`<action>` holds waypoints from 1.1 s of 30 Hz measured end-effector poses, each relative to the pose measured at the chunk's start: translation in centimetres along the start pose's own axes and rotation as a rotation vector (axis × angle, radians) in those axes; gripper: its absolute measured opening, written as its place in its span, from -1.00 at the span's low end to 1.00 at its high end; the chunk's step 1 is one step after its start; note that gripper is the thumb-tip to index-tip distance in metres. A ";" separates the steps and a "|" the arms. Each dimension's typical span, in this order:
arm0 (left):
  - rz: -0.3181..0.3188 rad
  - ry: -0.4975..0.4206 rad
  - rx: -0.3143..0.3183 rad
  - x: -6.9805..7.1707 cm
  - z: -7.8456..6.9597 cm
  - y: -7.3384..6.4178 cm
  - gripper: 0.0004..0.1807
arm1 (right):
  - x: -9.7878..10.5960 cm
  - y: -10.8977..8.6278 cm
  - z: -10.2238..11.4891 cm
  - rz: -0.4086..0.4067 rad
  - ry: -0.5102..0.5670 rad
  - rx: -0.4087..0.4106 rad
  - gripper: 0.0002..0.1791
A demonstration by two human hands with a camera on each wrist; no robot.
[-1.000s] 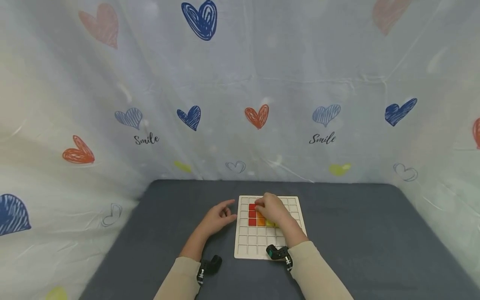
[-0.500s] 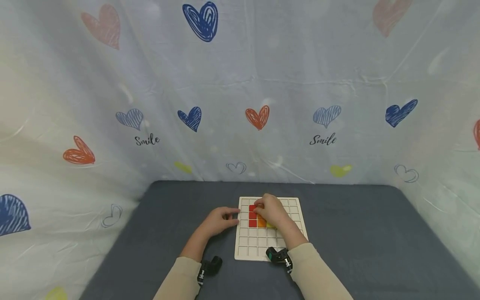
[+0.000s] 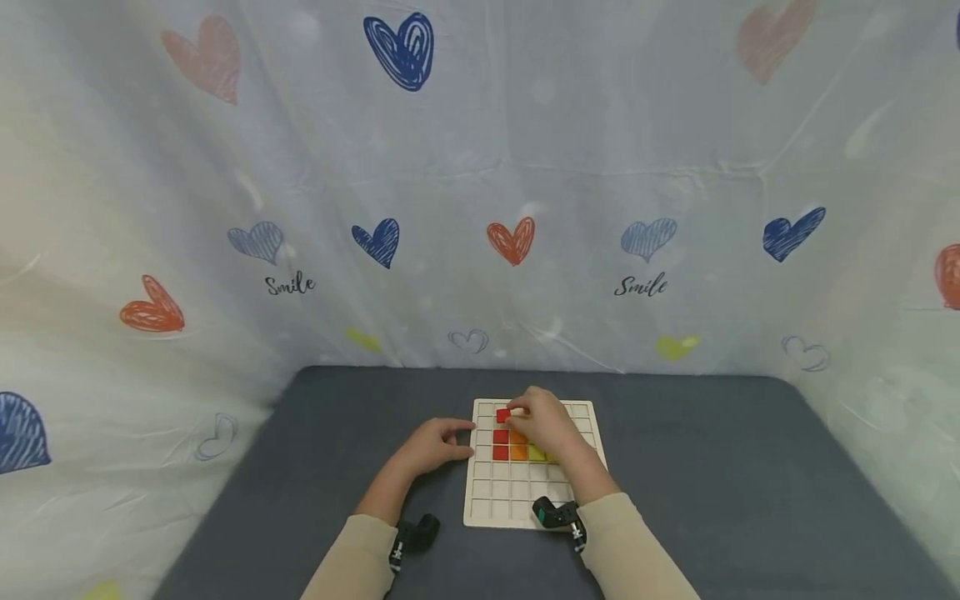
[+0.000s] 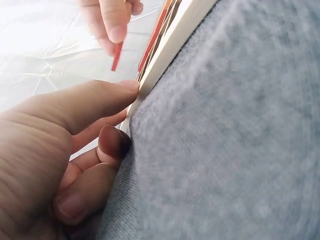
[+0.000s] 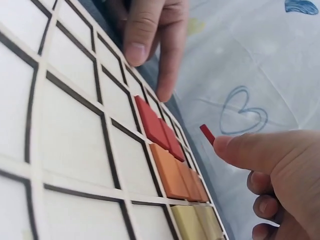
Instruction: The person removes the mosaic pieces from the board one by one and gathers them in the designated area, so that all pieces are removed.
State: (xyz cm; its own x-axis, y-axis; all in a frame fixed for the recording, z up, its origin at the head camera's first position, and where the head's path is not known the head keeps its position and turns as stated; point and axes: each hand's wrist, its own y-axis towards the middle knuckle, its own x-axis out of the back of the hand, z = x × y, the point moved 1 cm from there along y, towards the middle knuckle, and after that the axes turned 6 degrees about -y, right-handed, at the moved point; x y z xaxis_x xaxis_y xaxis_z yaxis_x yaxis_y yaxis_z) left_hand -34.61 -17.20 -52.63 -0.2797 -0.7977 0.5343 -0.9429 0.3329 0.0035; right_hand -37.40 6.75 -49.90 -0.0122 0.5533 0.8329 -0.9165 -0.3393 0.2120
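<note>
A pale wooden grid board (image 3: 491, 508) lies on the dark table. My right hand (image 3: 547, 421) pinches a red square tile (image 5: 206, 133) between thumb and finger, raised clear of the board. Two more red tiles (image 5: 155, 125) sit in one row of cells, beside orange tiles (image 5: 170, 172) and yellow tiles (image 5: 187, 220). At the board's left edge is my left hand (image 3: 435, 446), its thumb and index fingertips spread apart and touching the rim; its other fingers bend below in the left wrist view. My right hand hides part of the board's upper right in the head view.
The grey cloth-covered table (image 3: 697, 475) extends on both sides of the board. Behind and around it hangs a pale curtain (image 3: 450, 167) printed with hearts. A black wrist camera (image 3: 553, 512) on the right arm overhangs the board's near edge.
My left hand has come right, from just off the board to touching its edge. My right hand has lifted the farthest red tile out of its cell.
</note>
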 end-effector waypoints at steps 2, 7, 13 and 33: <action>0.000 -0.005 0.002 0.1 0.0 -0.1 -0.48 | 0.3 -0.1 0.1 0.000 0.020 -0.009 -0.78; -0.002 -0.013 0.012 0.2 0.1 0.0 -0.47 | 1.2 -0.3 0.2 -0.006 0.057 -0.026 -0.74; -0.016 -0.032 0.012 0.5 0.1 0.1 -0.48 | 2.4 -0.4 0.2 -0.023 0.077 -0.005 -0.69; -0.016 -0.057 0.026 -0.1 -0.1 -0.2 -0.47 | 6.9 -2.3 -3.6 -0.066 0.076 -0.024 -0.63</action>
State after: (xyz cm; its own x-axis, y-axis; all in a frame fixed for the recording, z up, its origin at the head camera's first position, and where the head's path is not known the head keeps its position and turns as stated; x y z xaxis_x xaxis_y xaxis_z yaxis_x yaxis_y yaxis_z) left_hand -34.35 -17.16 -52.60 -0.2737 -0.8304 0.4852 -0.9515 0.3075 -0.0103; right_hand -36.79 14.04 -46.49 0.0194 0.6304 0.7760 -0.9255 -0.2824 0.2525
